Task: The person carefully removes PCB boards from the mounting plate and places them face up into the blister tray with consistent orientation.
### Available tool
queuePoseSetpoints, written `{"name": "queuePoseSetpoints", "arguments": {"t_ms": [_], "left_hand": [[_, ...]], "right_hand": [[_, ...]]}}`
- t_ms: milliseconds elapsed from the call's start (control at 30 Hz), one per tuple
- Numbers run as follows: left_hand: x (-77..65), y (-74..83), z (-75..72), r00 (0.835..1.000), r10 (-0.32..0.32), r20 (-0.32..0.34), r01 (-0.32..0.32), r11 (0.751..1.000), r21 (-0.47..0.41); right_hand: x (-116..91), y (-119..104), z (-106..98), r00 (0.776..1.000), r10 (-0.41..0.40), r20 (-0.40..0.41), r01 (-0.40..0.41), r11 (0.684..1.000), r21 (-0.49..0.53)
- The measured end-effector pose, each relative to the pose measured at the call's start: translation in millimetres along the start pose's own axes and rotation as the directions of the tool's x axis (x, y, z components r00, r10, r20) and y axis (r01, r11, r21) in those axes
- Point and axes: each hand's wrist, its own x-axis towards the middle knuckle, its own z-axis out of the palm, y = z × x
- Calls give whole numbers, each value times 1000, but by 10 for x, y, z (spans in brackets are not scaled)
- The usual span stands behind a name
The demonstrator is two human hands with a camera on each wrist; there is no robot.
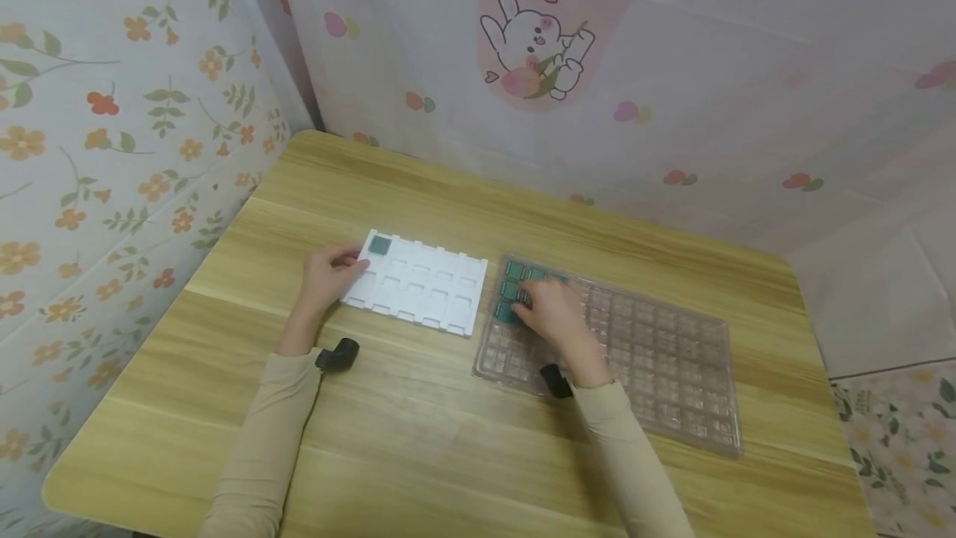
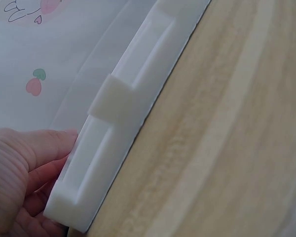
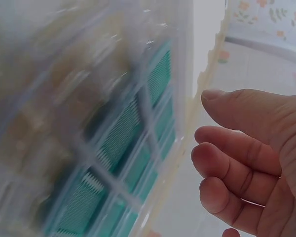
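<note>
My left hand [image 1: 323,281] holds the left edge of a white tray [image 1: 433,252], thumb on top and fingers at its side. One dark green square chip [image 1: 379,245] sits in that tray's far left pocket. My right hand [image 1: 554,310] hovers over the left end of a clear plastic compartment tray [image 1: 657,364], where several green chips [image 1: 505,311] lie in the cells. In the right wrist view, the thumb and bent fingers [image 3: 237,163] stand apart with nothing between them, beside the green chips [image 3: 121,133]. The hand partly hides some chips in the head view.
Both trays lie on a wood-grain table [image 1: 418,438], the clear one just right of the white one. A patterned curtain [image 1: 418,40] hangs behind the far edge, and a floral one [image 1: 134,156] at the left. Black wrist devices [image 1: 339,355] are on both forearms.
</note>
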Motion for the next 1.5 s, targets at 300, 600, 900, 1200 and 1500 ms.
{"name": "queuePoseSetpoints", "arguments": {"t_ms": [300,600,900,1200,1500], "left_hand": [[-17,28,-10,1000,-8,-8,8,1000,-1],[-11,23,-10,1000,7,2,-7,1000,-21],[-6,15,-21,1000,6,0,-6,1000,-13],[2,40,-11,1000,7,8,-7,1000,-21],[3,17,-5,1000,0,5,1,1000,-15]], "right_hand": [[192,-192,18,993,-99,-65,102,994,44],[402,-424,35,985,-154,-74,159,985,62],[628,-689,42,992,-122,44,120,991,53],[840,-907,97,989,-136,63,133,990,55],[987,-1082,220,988,-123,91,120,992,46]]}}
